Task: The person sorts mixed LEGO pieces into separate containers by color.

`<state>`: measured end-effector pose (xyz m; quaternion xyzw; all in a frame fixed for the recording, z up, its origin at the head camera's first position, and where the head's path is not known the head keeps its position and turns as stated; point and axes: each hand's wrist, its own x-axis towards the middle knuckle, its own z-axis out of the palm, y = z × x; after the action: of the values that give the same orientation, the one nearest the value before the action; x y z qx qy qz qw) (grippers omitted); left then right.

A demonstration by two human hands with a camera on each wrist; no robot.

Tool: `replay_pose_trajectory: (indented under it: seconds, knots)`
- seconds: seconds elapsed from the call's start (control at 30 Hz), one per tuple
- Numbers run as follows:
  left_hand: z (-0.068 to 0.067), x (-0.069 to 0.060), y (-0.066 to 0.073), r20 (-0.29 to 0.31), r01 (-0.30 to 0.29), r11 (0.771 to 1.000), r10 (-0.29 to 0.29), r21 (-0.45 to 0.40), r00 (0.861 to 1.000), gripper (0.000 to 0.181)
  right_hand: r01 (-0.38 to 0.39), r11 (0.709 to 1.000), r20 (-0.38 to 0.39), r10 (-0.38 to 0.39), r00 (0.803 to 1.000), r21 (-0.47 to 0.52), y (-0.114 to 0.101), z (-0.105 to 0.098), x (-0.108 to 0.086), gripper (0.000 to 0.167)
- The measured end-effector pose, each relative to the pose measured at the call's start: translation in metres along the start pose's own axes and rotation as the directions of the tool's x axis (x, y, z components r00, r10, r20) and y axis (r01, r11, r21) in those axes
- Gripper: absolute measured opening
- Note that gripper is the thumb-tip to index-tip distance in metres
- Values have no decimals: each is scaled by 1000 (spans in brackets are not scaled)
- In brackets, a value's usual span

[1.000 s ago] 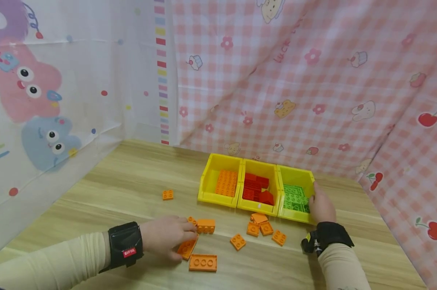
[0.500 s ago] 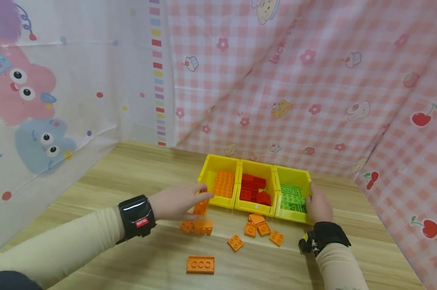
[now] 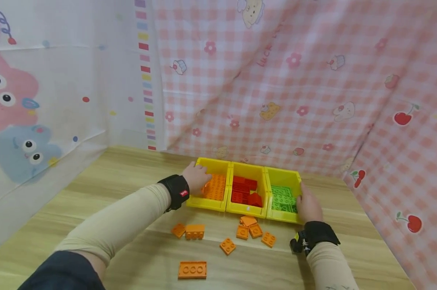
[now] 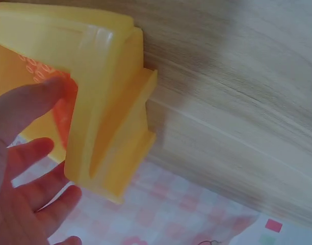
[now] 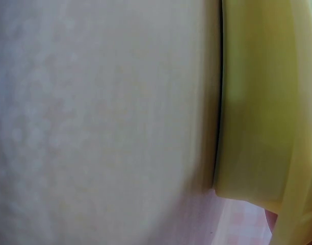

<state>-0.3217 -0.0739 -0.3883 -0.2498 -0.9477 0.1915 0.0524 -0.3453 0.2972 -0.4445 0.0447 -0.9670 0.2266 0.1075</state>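
Observation:
My left hand [image 3: 196,179] reaches into the left yellow bin [image 3: 208,204]. In the left wrist view its thumb and forefinger are at an orange brick [image 4: 64,115] just inside the bin wall, which partly hides it. The other fingers are spread outward. A studded block of orange bricks [image 3: 216,187] lies in that bin. My right hand [image 3: 309,206] grips the outer side of the right yellow bin [image 3: 285,176], which contains green bricks [image 3: 284,197]. In the right wrist view, the bin's wall [image 5: 258,102] covers all but a sliver of a finger.
Red bricks [image 3: 245,190] fill part of the middle yellow bin [image 3: 236,208]. Several loose orange bricks lie in front of the bins, including a long one [image 3: 192,270] and a square one [image 3: 227,246]. A pink checked cloth [image 3: 240,92] hangs behind the wooden table [image 3: 138,165].
My left hand picked up an orange brick from the table and carried it up and right into the left bin. A small orange brick at left is out of sight. My right hand stays on its bin.

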Motion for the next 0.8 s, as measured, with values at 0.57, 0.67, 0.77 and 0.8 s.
replay_pose_trajectory:
  seconds: [0.57, 0.67, 0.77, 0.8]
  knots:
    - [13, 15, 0, 186, 56, 996, -43, -64, 982, 49, -13, 1000, 4, 13, 1000, 12, 2, 2, 4, 54]
    - [11, 15, 1, 205, 63, 994, -44, -87, 978, 49, -15, 1000, 9, 14, 1000, 14, 1, 1, 2, 54]
    - [7, 14, 2, 221, 59, 994, -36, -96, 975, 48, -24, 1000, 19, 24, 1000, 16, -1, -1, 1, 54]
    - [6, 15, 2, 226, 56, 994, -33, -97, 974, 48, -27, 1000, 22, 26, 999, 15, -2, -1, 0, 54]
